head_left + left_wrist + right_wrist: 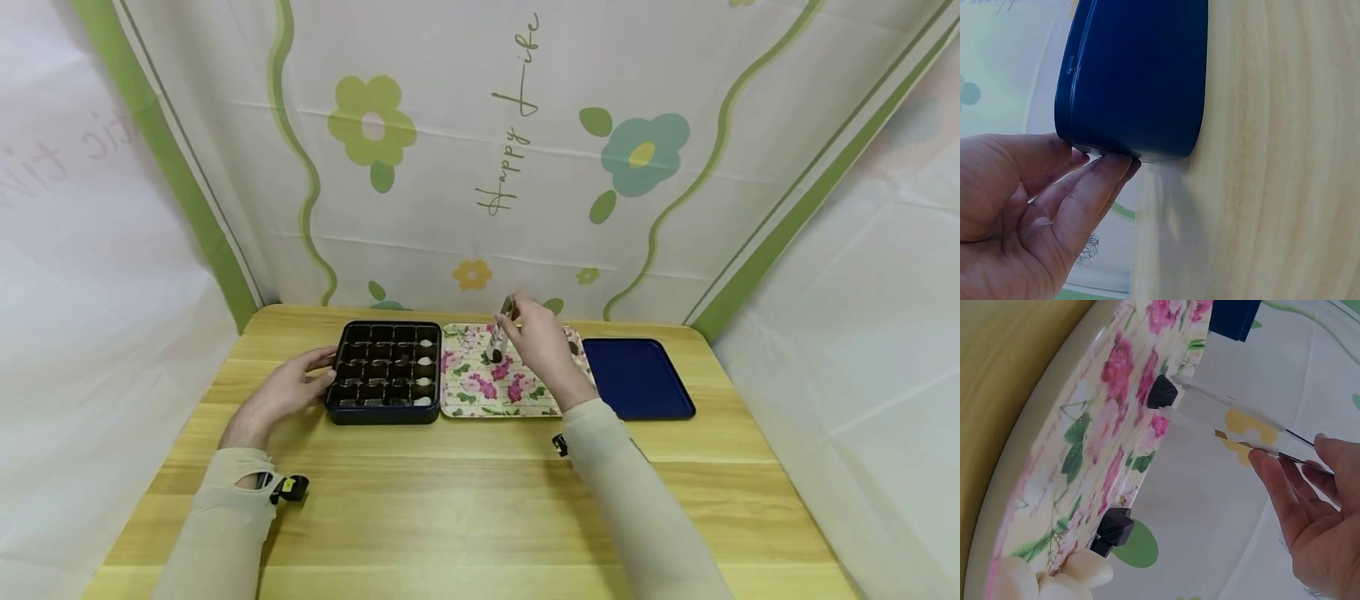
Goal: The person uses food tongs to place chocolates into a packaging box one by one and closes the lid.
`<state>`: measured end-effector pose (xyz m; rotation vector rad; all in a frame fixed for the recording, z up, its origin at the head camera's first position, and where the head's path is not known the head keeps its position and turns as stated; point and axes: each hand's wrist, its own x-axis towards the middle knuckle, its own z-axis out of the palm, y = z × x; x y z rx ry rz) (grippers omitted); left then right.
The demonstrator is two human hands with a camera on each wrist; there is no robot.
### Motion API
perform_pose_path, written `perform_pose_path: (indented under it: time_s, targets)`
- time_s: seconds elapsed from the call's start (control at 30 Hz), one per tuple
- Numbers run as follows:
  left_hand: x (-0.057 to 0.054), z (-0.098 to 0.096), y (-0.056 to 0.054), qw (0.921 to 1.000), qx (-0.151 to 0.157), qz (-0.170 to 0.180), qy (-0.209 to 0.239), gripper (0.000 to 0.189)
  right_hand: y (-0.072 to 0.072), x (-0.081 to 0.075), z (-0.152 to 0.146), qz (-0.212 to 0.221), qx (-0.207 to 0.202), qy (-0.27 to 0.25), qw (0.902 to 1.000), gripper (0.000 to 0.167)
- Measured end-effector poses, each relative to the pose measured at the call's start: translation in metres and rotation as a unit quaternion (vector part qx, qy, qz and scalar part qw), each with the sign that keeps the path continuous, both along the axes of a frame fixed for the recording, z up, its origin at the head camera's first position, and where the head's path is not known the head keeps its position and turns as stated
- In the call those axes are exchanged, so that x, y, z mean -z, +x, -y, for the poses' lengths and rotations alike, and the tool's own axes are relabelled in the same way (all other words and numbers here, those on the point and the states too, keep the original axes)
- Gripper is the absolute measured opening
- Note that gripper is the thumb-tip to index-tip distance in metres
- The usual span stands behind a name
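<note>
My left hand rests its fingertips against the left wall of a dark blue box. Compartments divide the box, with white sweets in the right-hand column. In the left wrist view my fingers touch the box's end wall near its rim. My right hand holds slim tongs with pale tips, pointing down over a floral tray. Between the tips is a small dark chocolate-like piece, close over the tray.
More dark pieces and white pieces lie on the tray, partly behind my right hand in the head view. A flat blue lid lies to the tray's right. A printed curtain hangs behind the wooden table.
</note>
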<state>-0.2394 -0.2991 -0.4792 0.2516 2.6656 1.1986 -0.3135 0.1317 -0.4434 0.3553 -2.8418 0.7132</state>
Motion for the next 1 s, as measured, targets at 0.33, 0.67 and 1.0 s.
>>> perform_pose_path:
  time_s: [0.33, 0.67, 1.0]
  targets:
    - [0.001, -0.001, 0.001, 1.0000, -0.005, 0.001, -0.001, 0.063, -0.007, 0.001, 0.006, -0.003, 0.015, -0.011, 0.9998, 0.034]
    - [0.003, 0.001, 0.000, 0.9999, -0.003, -0.010, -0.002, 0.063, -0.007, -0.021, 0.035, -0.043, -0.009, -0.071, 0.9965, 0.020]
    - [0.003, 0.000, -0.001, 0.9999, -0.004, -0.016, -0.006, 0.063, -0.004, -0.031, 0.089, -0.064, -0.050, -0.128, 0.9885, 0.018]
